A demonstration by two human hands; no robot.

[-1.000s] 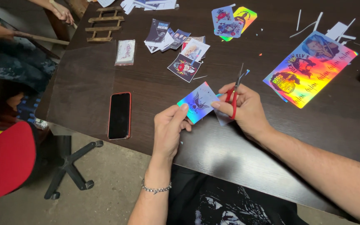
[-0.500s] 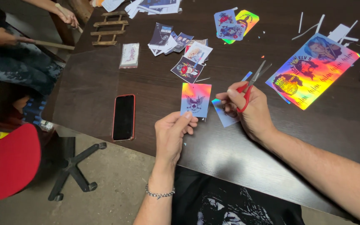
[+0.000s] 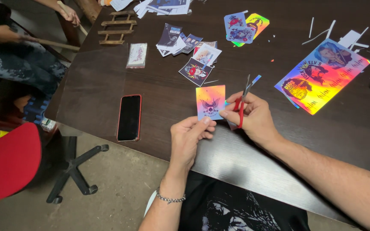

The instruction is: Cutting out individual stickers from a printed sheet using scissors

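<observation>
Our left hand (image 3: 189, 139) pinches a holographic sticker (image 3: 210, 102) by its near edge above the tabletop (image 3: 95, 90), while our right hand (image 3: 253, 117) grips red-handled scissors (image 3: 242, 105) just right of it

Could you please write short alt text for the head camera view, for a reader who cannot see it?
Over a dark wooden table, the left hand pinches a small holographic card while the right hand holds red-handled scissors beside it. A black phone, cut stickers and a large holographic sheet lie around.
</observation>
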